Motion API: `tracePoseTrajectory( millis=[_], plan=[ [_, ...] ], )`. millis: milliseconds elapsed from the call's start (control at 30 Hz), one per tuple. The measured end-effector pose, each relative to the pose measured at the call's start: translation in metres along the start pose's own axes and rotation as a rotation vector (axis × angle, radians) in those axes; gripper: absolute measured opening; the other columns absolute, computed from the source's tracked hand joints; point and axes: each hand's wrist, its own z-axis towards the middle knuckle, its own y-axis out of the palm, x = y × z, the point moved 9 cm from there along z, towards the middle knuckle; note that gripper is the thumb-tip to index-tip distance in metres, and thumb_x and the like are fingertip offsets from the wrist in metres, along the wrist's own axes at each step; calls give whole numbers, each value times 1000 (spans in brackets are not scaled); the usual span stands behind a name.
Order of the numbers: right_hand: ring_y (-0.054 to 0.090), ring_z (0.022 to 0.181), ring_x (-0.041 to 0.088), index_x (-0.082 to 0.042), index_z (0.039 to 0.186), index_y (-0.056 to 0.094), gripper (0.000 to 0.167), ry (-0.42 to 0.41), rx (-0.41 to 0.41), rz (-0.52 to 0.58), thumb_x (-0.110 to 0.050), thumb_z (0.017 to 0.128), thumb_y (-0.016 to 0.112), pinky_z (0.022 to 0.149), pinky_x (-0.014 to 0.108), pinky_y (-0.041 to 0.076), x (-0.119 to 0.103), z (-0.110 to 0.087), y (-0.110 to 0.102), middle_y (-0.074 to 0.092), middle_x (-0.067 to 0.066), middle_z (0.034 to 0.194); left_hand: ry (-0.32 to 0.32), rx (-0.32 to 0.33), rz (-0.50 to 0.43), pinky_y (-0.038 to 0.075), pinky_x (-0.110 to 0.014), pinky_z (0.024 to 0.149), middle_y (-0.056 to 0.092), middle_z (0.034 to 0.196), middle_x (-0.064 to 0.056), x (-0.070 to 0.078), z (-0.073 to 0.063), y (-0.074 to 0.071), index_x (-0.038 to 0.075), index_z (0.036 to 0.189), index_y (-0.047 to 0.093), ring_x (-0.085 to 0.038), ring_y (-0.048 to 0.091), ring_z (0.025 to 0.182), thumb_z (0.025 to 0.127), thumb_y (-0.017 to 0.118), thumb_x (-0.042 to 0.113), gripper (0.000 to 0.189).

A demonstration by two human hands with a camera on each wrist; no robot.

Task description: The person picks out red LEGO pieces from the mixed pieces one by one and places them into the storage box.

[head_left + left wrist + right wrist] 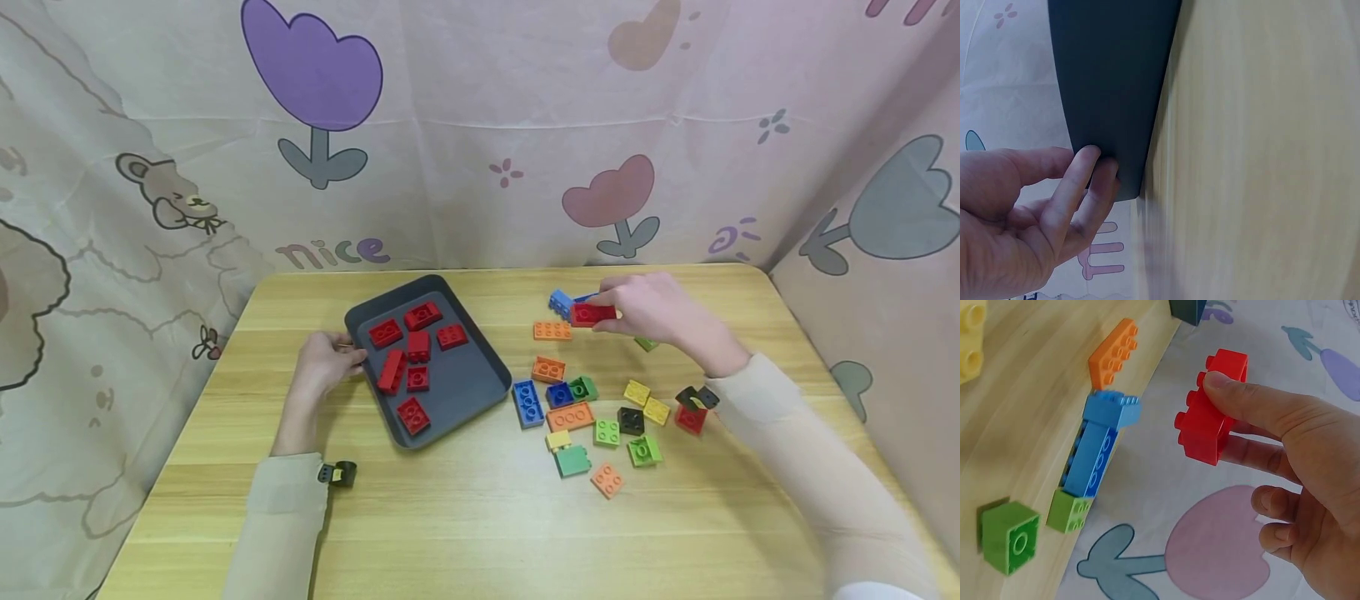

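My right hand [648, 312] pinches a red toy building brick [1216, 406] between thumb and fingers. That brick is up off the table, in front of the blue bricks [1091, 456] near the back edge. At the left, my left hand [322, 362] holds the left side of a dark grey tray [468, 408], its fingertips on the outer wall in the left wrist view. Several red bricks [392, 371] lie spread inside the tray. Another red brick [690, 419] is on the table beside the right sleeve.
Loose bricks of other colours lie right of the tray, among them an orange one [570, 417], a blue one [528, 404], a black one [631, 421] and a green one [573, 461]. A patterned cloth [450, 208] hangs behind the wooden table [450, 525].
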Motion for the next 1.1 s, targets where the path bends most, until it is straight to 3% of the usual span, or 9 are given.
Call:
tracePoseTrajectory(
  millis=[300,567,700,867,1100],
  plan=[
    [62,67,14,-19,114,83,37,-74,50,9,-40,84,89,48,24,44,-22,16,-6,74,-1,93,-9,1,4,67,-20,72,68,121,-32,0,0,-1,-20,140,52,-2,68,72,102,65,4,46],
    [77,91,24,-20,120,81,38,-131,24,-17,-38,88,87,60,32,63,-47,33,-4,80,3,113,-7,-3,-4,67,-21,74,68,124,-33,-1,1,0,-20,140,51,-2,69,74,102,65,4,47],
    [76,83,22,-21,119,81,37,-160,32,-12,-37,87,88,59,33,62,-60,40,-5,78,2,107,-10,0,-6,67,-21,73,68,125,-33,0,0,0,-19,141,51,-2,69,73,102,65,4,47],
    [70,71,16,-23,119,81,36,-200,53,-6,-38,86,88,50,27,53,-73,48,-4,78,-1,102,-13,1,-9,67,-21,73,68,123,-31,0,1,0,-19,141,51,-2,69,72,102,65,4,47],
    [67,70,14,-23,120,81,36,-230,65,25,-35,87,88,50,24,50,-89,59,-1,77,-2,103,-14,-6,-5,67,-21,73,67,127,-34,-1,0,0,-19,141,51,-3,70,75,103,65,5,47]
  ],
)
